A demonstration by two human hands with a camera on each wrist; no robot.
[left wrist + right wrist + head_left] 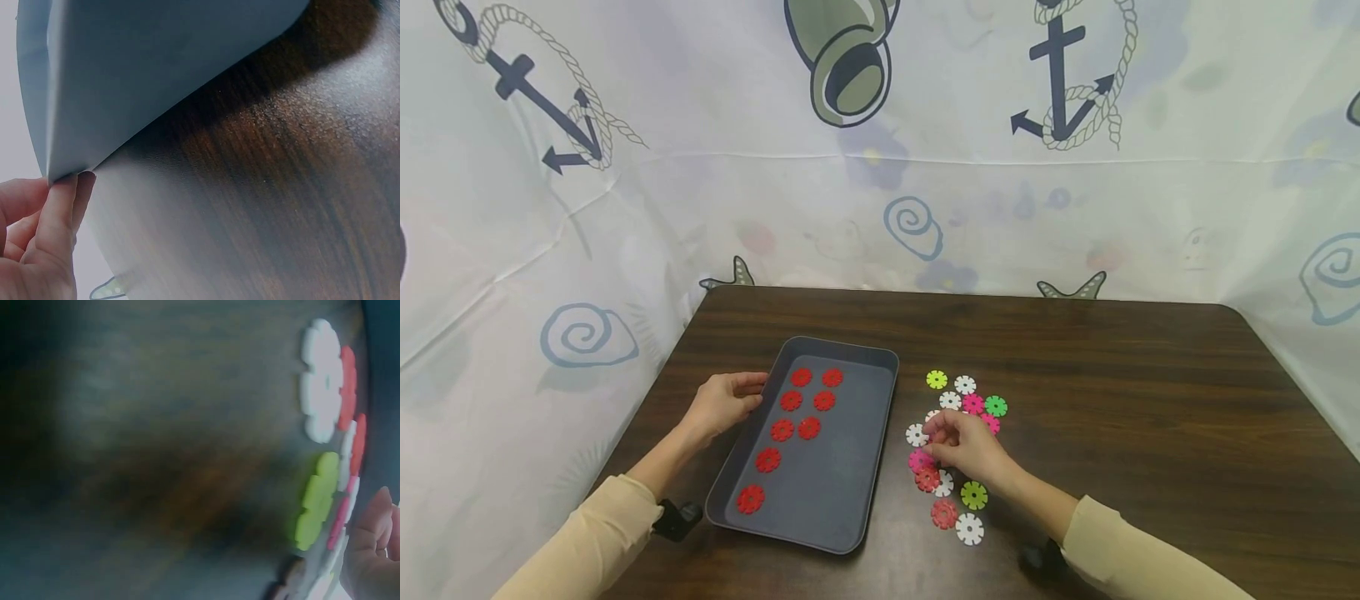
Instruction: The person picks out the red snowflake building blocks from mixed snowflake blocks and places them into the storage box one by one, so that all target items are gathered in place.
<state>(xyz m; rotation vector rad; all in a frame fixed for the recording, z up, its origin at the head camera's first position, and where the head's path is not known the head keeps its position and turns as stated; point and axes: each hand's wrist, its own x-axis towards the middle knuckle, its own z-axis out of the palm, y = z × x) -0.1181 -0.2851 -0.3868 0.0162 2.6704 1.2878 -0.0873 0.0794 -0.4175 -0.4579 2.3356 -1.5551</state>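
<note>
In the head view, a dark grey baking tray (pixel 850 500) holds several red notched plastic discs (pixel 767 460). My left hand (pixel 724 407) touches the tray's left side with nearly straight fingers. In the left wrist view its fingertips (pixel 84 179) meet the tray's outer wall (pixel 137 75). My right hand (pixel 966 446) is over a loose group of similar discs, thumb and forefinger slightly apart beside a white disc (pixel 916 435) and a pink disc (pixel 921 460). No disc shows between them. The right wrist view has the thumb (pixel 375 519) near the discs.
Right of the tray lie a green disc (pixel 996 406), yellow-green discs (pixel 973 495), red discs (pixel 943 513) and more white discs (pixel 969 529), some overlapping. All stand on a dark wooden table (pixel 1150 400). A printed curtain (pixel 1000 217) hangs behind it.
</note>
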